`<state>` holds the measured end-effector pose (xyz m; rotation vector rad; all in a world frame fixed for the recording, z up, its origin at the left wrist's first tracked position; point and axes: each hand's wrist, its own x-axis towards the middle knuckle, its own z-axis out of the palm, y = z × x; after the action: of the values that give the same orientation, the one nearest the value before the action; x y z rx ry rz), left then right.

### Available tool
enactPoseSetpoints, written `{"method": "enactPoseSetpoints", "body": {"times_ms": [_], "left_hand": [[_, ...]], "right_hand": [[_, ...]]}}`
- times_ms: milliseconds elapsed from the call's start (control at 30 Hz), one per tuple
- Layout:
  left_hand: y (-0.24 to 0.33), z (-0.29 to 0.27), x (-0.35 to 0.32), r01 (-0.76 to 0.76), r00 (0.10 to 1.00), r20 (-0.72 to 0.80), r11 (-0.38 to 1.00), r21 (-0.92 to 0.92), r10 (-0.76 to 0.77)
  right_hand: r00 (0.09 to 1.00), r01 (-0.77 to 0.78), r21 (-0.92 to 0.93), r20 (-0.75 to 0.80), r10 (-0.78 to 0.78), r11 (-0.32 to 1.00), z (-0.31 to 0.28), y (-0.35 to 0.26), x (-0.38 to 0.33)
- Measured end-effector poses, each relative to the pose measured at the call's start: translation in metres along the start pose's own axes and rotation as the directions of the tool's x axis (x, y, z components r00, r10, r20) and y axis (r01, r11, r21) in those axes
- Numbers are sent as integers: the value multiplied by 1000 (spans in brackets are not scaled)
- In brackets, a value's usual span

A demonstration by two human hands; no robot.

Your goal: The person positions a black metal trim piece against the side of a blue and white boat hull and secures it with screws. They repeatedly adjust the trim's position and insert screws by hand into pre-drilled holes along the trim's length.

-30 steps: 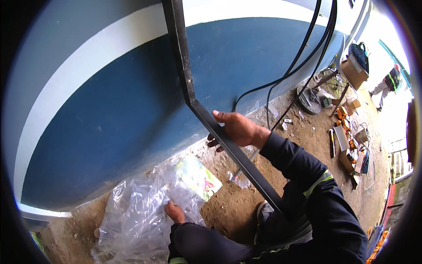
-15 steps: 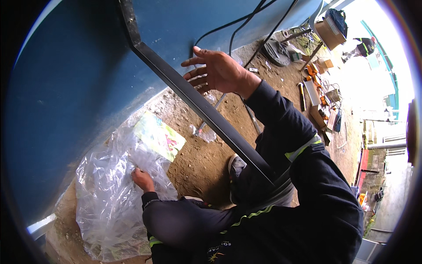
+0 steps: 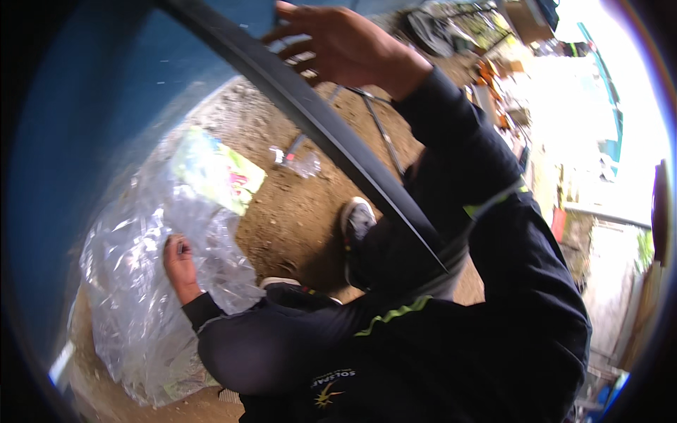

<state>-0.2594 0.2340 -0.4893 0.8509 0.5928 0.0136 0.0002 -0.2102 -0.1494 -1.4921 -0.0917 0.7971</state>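
Probably resting on my dark-trousered leg (image 3: 381, 255), the long black metal bar (image 3: 326, 132) left my splayed right hand (image 3: 345, 46) free; lower left, my left hand (image 3: 180, 266) curled, its grasp unclear to me.

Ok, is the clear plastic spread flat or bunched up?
Bunched up: raised, shiny creases run across the clear plastic, including right beside the left hand.

The wall (image 3: 77, 120) stands left; beside it on the ground (image 3: 300, 225) lies the sheet (image 3: 134, 296), the packet (image 3: 236, 180) at its far right edge. The left hand (image 3: 181, 264) is over the sheet. Rightward, the bar (image 3: 317, 129) slants between sheet and right hand (image 3: 342, 46), tools (image 3: 486, 88) lying beyond.
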Motion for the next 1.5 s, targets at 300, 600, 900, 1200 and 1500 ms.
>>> {"method": "enactPoseSetpoints", "body": {"times_ms": [300, 600, 900, 1200, 1500], "left_hand": [[25, 54, -19, 302, 908, 401, 858, -415, -125], [45, 37, -50, 81, 994, 59, 989, 125, -89], [72, 52, -99, 110, 990, -49, 938, -329, -133], [76, 83, -100, 162, 979, 187, 870, -465, -82], [77, 57, -73, 105, 970, -244, 884, 456, 11]], "right_hand": [[998, 31, 21, -60, -30, 999, 13, -14, -25], [997, -31, 98, 77, 24, 995, -1, -9, -20], [997, -73, -143, -31, 69, 987, -18, -2, -13], [997, -35, -172, -72, 23, 984, -29, 2, -12], [992, -16, -182, -123, -6, 983, -44, 1, -23]]}}
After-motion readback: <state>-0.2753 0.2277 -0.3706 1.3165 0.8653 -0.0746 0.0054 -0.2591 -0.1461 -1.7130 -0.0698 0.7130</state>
